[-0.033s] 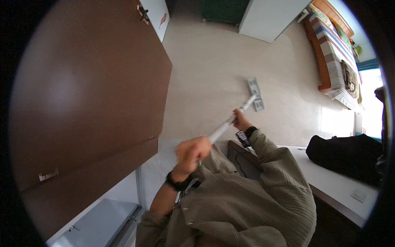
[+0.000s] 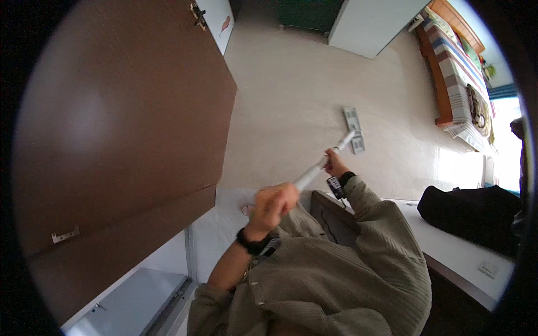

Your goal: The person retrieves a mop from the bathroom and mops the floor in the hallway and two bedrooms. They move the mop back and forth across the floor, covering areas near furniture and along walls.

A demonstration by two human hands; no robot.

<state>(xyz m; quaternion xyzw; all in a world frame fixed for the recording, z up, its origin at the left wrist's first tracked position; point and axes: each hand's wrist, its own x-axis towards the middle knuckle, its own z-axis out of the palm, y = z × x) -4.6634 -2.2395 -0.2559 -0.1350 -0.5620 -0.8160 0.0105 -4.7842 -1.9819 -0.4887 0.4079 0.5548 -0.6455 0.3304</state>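
A flat mop (image 2: 309, 176) with a white pole slants from my body to the floor ahead. My left hand (image 2: 271, 206) is closed round the top end of the pole, slightly blurred. Farther down the pole, my right hand (image 2: 336, 163) wraps its fingers round it. The mop's pale rectangular head (image 2: 351, 119) lies flat on the floor beyond my right hand. A dark band is on each wrist, and a small dark tag-like object (image 2: 335, 186) shows by the right one.
A large brown door (image 2: 129, 112) fills the left side. Beige floor (image 2: 280, 89) stretches ahead. A bed with striped bedding (image 2: 448, 61) stands far right. On a white surface (image 2: 437, 235) at my right lies a black bag (image 2: 468, 215). A white cabinet-like block (image 2: 372, 25) stands at the back.
My left hand has shifted right and slightly forward with the pole. My right hand and the mop head have moved a little to the right.
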